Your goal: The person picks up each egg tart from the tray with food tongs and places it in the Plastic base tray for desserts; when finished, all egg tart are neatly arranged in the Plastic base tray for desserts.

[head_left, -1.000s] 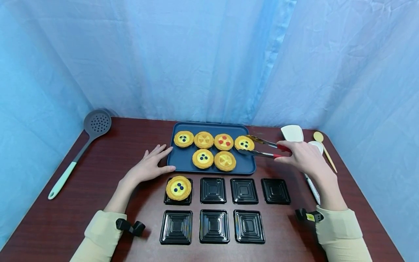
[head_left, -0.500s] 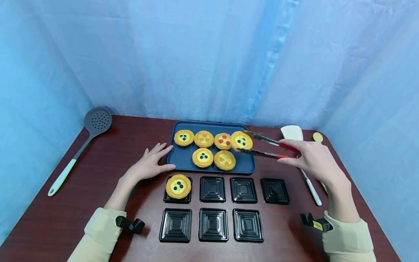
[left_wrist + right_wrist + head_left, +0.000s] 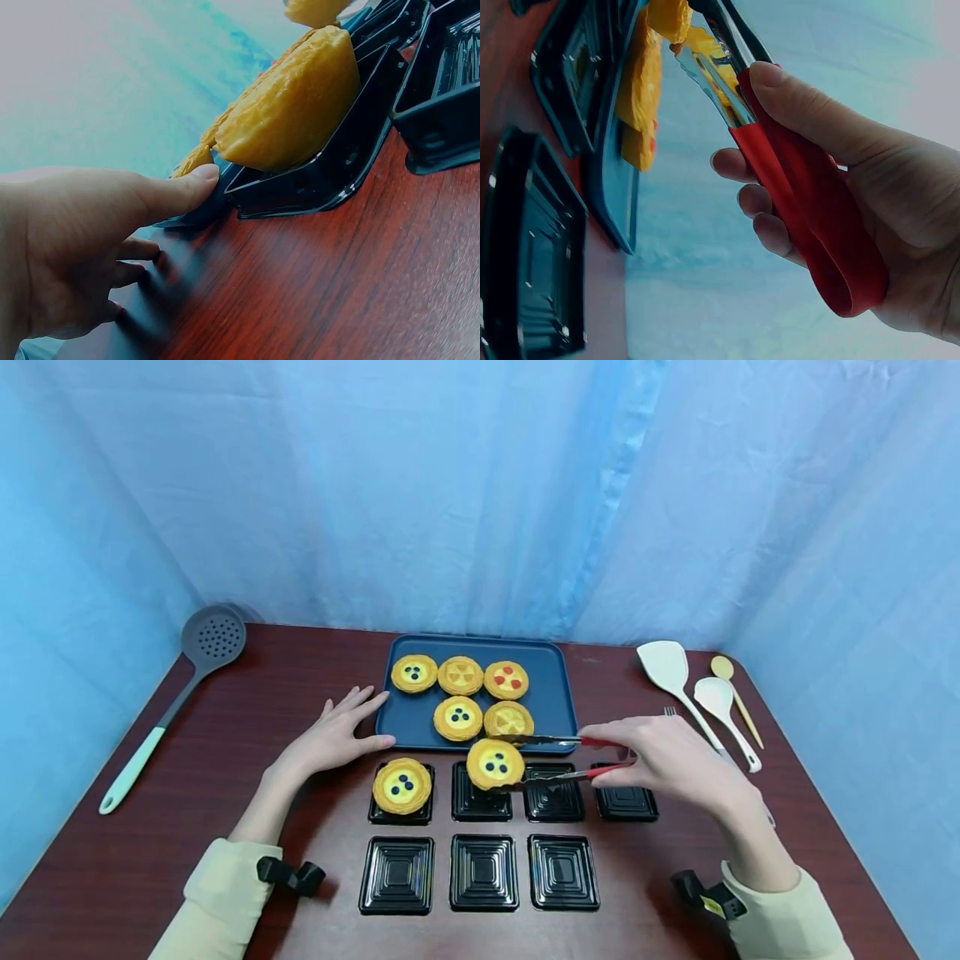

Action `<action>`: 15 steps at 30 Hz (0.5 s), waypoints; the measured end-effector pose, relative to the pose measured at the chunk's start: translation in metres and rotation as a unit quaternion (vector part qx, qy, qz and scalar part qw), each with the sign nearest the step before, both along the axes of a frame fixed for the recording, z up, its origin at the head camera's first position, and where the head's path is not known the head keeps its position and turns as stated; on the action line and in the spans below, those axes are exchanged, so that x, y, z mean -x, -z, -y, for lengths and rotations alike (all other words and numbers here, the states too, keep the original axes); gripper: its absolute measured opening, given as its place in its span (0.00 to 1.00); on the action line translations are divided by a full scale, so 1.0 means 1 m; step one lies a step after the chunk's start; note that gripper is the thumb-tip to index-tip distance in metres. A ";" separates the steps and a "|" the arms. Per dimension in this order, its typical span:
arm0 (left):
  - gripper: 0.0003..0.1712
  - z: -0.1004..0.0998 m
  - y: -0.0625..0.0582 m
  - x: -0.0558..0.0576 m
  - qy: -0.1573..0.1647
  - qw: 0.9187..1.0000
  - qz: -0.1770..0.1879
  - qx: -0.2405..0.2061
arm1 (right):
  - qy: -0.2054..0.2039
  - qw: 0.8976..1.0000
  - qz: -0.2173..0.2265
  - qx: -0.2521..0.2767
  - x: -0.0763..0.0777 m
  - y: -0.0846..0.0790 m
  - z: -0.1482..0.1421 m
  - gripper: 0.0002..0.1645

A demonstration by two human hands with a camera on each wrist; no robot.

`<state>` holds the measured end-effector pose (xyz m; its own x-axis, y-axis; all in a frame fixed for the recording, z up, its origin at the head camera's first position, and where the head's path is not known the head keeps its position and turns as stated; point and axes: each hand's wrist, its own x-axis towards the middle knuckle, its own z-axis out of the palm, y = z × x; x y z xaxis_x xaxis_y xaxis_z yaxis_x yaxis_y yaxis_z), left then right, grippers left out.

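My right hand (image 3: 667,760) grips a pair of tongs (image 3: 810,202) by the red handles, thumb on one side and fingers on the other. Between the metal tips of the tongs is an egg tart (image 3: 495,764) topped with dark berries, over the second black plastic tray (image 3: 482,808) of the back row. My left hand (image 3: 333,739) has its fingers spread, with thumb and fingertips at the left edge of the blue baking tray (image 3: 551,685). Several tarts lie on that tray, such as a red-topped tart (image 3: 506,680). Another berry tart (image 3: 402,786) sits in the leftmost back-row black tray.
Several square black trays (image 3: 483,872) stand in two rows before the blue tray. A grey skimmer (image 3: 213,639) lies at the left. At the right lie a white spatula (image 3: 666,667), a white ladle (image 3: 716,697) and a wooden spoon (image 3: 723,668). Curtains (image 3: 450,493) surround the table.
The tongs have lifted the rightmost berry tart off the blue tray. My right hand has carried it left and toward me, over the black trays. My left hand keeps its place.
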<state>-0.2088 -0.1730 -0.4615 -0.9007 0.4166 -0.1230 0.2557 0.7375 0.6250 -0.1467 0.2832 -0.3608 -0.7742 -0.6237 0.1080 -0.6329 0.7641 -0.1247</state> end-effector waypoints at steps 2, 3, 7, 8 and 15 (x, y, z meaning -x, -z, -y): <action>0.48 0.000 0.000 0.000 0.001 1.000 0.000 0.000 | -0.007 1.000 0.018 0.002 0.000 0.003 0.004 0.32; 0.48 0.000 0.000 0.000 0.000 1.000 0.000 0.000 | -0.009 1.000 0.023 0.002 0.001 0.004 0.005 0.32; 0.48 0.000 0.001 0.000 0.001 1.000 0.000 -0.002 | -0.016 0.999 0.030 0.001 0.001 0.009 0.009 0.32; 0.48 0.000 0.001 0.000 0.001 1.000 0.000 -0.003 | -0.017 0.999 0.029 0.000 0.001 0.009 0.010 0.33; 0.48 -0.001 0.000 0.001 -0.002 1.000 -0.001 0.003 | -0.015 0.999 0.040 -0.007 0.001 0.012 0.014 0.33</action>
